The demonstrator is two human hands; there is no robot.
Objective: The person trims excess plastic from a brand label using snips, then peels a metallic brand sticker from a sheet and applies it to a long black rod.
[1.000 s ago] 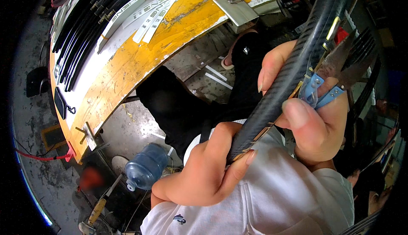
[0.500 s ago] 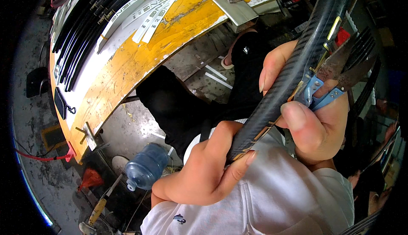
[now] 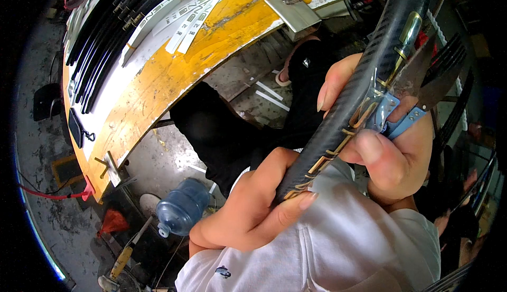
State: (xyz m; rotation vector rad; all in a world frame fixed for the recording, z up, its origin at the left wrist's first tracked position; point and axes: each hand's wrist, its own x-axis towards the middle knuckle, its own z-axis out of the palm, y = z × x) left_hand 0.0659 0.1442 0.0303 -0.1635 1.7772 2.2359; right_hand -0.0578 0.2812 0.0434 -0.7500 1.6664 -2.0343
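A dark tube (image 3: 364, 70) with a carbon-fibre weave slants from the upper right down to my lap. Gold-edged lettering (image 3: 322, 160) runs along its right side, with a shiny clear film over part of it. My left hand (image 3: 248, 207) is wrapped round the tube's lower end, thumb beside the lettering. In my right hand (image 3: 393, 160) is a blue-handled tool (image 3: 406, 122) with wide, stained dark blades, lying beside the tube. The right thumb is near the lettering, while other fingers of that hand reach behind the tube; their grip there is partly hidden.
At the left, a curved yellow-and-white worktable (image 3: 153, 91) carries several black tubes (image 3: 113, 33) and white printed strips (image 3: 193, 30). A metal plate (image 3: 293, 12) sits on its edge. Below are a blue water jug (image 3: 182, 206) and a yellow-handled brush-like tool (image 3: 122, 260).
The tube has turned slightly, bringing more of the gold lettering and film into sight. Its upper end and my right fingers have shifted a little left.
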